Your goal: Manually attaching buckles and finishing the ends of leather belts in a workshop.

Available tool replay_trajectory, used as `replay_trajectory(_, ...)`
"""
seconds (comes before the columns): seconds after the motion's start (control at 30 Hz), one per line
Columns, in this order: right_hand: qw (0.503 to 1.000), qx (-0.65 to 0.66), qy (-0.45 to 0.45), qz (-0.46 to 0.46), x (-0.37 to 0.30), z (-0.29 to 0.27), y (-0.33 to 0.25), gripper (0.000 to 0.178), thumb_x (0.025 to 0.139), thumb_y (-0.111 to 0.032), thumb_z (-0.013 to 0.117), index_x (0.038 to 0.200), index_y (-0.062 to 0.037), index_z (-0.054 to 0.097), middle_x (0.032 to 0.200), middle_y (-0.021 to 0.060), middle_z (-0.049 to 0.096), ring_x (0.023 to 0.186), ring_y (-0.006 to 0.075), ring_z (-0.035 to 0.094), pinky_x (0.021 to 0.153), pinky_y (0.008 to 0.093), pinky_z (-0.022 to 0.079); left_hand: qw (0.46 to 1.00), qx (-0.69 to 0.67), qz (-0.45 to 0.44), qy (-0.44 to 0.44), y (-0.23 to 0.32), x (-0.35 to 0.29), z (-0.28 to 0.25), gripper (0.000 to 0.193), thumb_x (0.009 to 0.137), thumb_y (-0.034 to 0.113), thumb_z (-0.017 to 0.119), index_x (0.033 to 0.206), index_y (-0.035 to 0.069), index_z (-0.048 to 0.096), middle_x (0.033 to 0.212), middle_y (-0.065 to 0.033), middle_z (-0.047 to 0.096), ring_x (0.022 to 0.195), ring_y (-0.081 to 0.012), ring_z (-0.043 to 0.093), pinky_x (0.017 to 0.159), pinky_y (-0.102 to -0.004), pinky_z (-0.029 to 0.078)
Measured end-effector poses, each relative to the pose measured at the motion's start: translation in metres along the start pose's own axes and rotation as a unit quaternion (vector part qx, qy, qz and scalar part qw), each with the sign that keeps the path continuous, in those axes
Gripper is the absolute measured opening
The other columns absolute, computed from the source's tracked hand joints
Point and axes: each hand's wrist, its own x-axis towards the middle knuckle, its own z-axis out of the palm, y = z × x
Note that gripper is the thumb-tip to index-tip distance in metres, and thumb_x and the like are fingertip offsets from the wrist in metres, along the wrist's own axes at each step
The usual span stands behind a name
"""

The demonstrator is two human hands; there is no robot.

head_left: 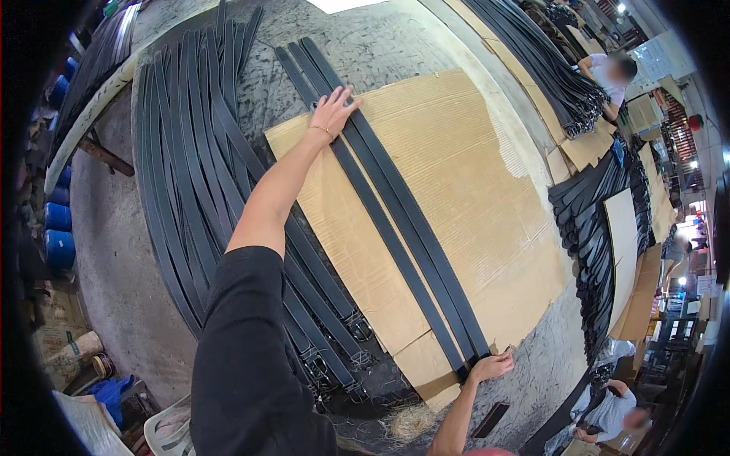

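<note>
Three long black belts (407, 220) lie side by side across a sheet of brown cardboard (487, 167). My left hand (333, 114) rests on them near their far ends, its fingers spread. At the near end, my right hand (493, 367) is beside the belt ends, with its fingers drawn together at the cardboard's edge. Whatever those fingers may hold is too small to make out. To the left, a large pile of black belts (190, 152) covers the table, with metal buckles (357, 327) showing at its near end.
A small dark flat object (490, 419) lies near my right forearm, and a tuft of straw-coloured fibres (411, 422) near the table's front edge. More belts (525, 61) hang at the right, where people (608, 406) work. Blue drums (58, 247) stand at the left.
</note>
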Motion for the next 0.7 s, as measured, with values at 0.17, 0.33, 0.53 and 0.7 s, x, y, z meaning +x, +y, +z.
replay_trajectory(0.17, 1.0, -0.007, 0.01, -0.003, -0.003, 0.002, 0.001, 0.031, 0.102, -0.019, 0.045, 0.105, 0.0083, 0.059, 0.102, 0.0231, 0.053, 0.091, 0.0385, 0.057, 0.078, 0.045, 0.046, 0.981, 0.017, 0.103, -0.166, 0.005, 0.015, -0.01, 0.043, 0.091, 0.011, 0.049, 0.133, 0.02, 0.05, 0.144, -0.0058, 0.044, 0.136, -0.0275, 0.039, 0.094, -0.0478, 0.047)
replay_trajectory(0.33, 1.0, -0.015, -0.001, 0.008, -0.004, -0.007, -0.016, 0.03, 0.102, -0.018, 0.046, 0.105, 0.0083, 0.06, 0.101, 0.023, 0.054, 0.092, 0.0385, 0.056, 0.079, 0.0448, 0.046, 0.985, 0.016, 0.104, -0.137, 0.002, 0.014, -0.005, 0.039, 0.09, 0.01, 0.053, 0.128, 0.016, 0.052, 0.137, -0.0076, 0.048, 0.133, -0.0281, 0.041, 0.091, -0.0468, 0.049)
replay_trajectory(0.53, 1.0, -0.016, 0.0, -0.001, -0.003, -0.008, -0.017, 0.03, 0.102, -0.018, 0.045, 0.105, 0.0089, 0.057, 0.103, 0.0221, 0.051, 0.093, 0.0384, 0.056, 0.08, 0.0443, 0.046, 0.964, -0.019, 0.116, -0.239, 0.001, 0.036, -0.026, 0.041, 0.086, 0.007, 0.059, 0.126, 0.015, 0.051, 0.134, -0.0077, 0.048, 0.129, -0.0271, 0.045, 0.088, -0.0475, 0.051)
replay_trajectory(0.7, 1.0, -0.014, 0.005, -0.016, 0.001, -0.006, -0.01, 0.029, 0.102, -0.016, 0.045, 0.106, 0.0097, 0.057, 0.103, 0.0225, 0.051, 0.094, 0.0383, 0.055, 0.081, 0.0443, 0.045, 0.942, 0.035, 0.193, -0.272, 0.032, 0.033, -0.04, 0.036, 0.085, 0.008, 0.059, 0.121, 0.012, 0.056, 0.132, -0.0084, 0.05, 0.119, -0.0278, 0.054, 0.088, -0.0435, 0.053)
